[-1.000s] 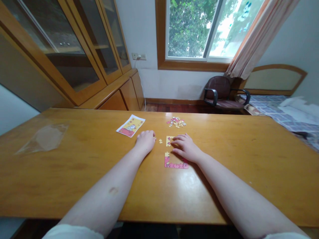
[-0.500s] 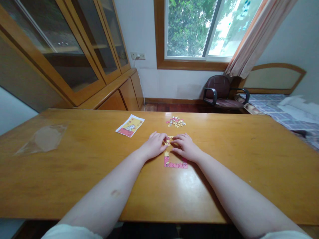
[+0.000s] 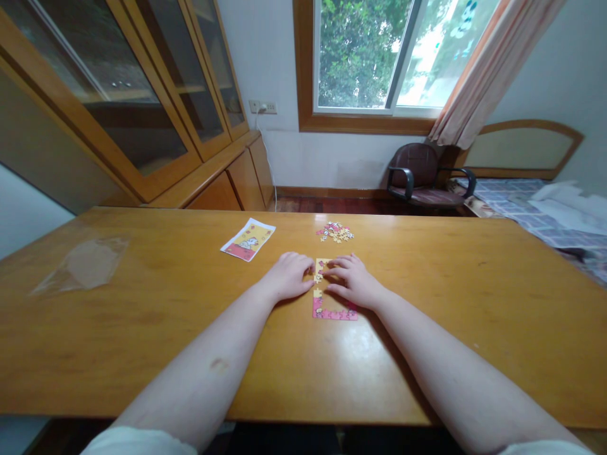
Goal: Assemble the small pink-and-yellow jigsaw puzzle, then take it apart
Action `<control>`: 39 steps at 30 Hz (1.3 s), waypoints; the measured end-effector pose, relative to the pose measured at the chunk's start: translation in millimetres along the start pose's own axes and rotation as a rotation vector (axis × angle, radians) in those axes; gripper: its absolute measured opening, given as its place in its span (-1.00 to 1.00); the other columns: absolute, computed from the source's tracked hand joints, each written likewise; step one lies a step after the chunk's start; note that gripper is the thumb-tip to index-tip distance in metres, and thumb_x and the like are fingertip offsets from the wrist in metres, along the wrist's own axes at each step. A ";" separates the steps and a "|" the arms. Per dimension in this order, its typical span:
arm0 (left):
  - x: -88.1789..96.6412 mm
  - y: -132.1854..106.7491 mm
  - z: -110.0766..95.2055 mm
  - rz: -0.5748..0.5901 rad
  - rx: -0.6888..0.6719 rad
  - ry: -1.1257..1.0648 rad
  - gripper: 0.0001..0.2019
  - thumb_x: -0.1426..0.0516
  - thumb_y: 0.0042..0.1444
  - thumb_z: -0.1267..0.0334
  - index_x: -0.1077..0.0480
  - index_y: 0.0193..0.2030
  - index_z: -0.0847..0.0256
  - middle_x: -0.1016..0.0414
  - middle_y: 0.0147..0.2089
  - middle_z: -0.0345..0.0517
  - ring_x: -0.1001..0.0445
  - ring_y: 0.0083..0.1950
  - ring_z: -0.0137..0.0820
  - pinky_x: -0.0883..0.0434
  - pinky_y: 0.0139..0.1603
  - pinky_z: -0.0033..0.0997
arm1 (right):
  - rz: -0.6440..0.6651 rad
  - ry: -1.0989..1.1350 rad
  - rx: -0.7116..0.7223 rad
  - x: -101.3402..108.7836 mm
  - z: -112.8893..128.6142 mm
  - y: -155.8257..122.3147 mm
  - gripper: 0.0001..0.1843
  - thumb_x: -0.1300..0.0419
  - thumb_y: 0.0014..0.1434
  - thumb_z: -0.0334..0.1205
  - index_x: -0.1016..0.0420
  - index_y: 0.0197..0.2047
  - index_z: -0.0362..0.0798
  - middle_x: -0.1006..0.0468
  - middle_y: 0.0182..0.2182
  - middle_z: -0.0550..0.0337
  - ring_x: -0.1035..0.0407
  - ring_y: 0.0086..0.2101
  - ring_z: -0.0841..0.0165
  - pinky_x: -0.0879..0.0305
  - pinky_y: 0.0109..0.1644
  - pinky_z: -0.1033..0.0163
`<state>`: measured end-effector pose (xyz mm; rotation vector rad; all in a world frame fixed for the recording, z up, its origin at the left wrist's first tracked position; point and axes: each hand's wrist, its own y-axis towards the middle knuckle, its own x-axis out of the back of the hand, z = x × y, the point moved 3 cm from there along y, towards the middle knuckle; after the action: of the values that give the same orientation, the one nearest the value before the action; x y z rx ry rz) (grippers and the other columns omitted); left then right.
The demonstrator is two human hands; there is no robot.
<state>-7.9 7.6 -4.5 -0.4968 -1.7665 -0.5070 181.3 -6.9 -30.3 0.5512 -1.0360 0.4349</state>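
Observation:
A partly joined jigsaw puzzle (image 3: 334,315) lies flat as a frame, with pink pieces along its near side and a yellow strip (image 3: 318,269) up its far left. Between the strip and the near-left corner a small gap shows. My left hand (image 3: 290,276) rests on the table just left of the strip, its fingers bent and the thumb apart from them, with nothing visible in it. Over the frame's right side, my right hand (image 3: 353,280) has its fingers spread toward the strip, hiding the pieces beneath. Beyond both hands is a pile of loose jigsaw pieces (image 3: 336,232).
A printed picture card (image 3: 248,240) lies left of the pile. Farther left is a clear plastic bag (image 3: 88,262) on the wooden table (image 3: 165,328). A chair (image 3: 420,177) and a bed (image 3: 512,196) stand past the far edge, with a cabinet (image 3: 190,158) at the left.
My left hand has drawn back slightly to the left, uncovering more of the yellow strip, and its fingers no longer reach onto it. My right hand has barely moved.

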 end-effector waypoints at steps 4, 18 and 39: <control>-1.9 0.8 -0.7 0.012 -0.001 0.004 -0.87 -0.15 0.06 0.17 -0.44 -0.27 0.13 -0.51 -0.24 -0.11 -0.42 -0.11 -0.25 -0.29 0.01 -0.23 | 0.007 0.000 0.010 -0.4 0.6 -0.4 -0.59 -0.19 0.18 0.08 -0.50 0.05 0.13 -0.43 0.07 0.02 -0.20 0.12 0.12 0.13 0.27 -0.26; -4.2 1.8 -1.0 0.021 -0.042 -0.056 -0.85 -0.16 0.08 0.18 -0.45 -0.22 0.12 -0.51 -0.22 -0.12 -0.42 -0.10 -0.28 -0.30 0.02 -0.25 | 0.028 0.039 0.050 1.4 6.3 -2.0 -0.64 -0.22 0.16 0.06 -0.54 -0.01 0.15 -0.43 0.08 0.05 -0.20 0.12 0.12 0.12 0.27 -0.25; -7.0 1.1 -1.1 0.015 -0.080 -0.065 -0.80 -0.14 0.12 0.11 -0.48 -0.17 0.09 -0.50 -0.18 -0.12 -0.42 -0.08 -0.27 -0.30 0.02 -0.25 | 0.034 0.067 0.076 3.1 6.4 -1.7 -0.68 -0.21 0.18 0.02 -0.58 -0.06 0.09 -0.45 0.06 0.05 -0.22 0.11 0.15 0.09 0.28 -0.18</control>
<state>-4.7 7.4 -10.9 -0.5876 -1.8083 -0.5583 179.3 -11.9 -25.4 0.5833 -0.9683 0.5206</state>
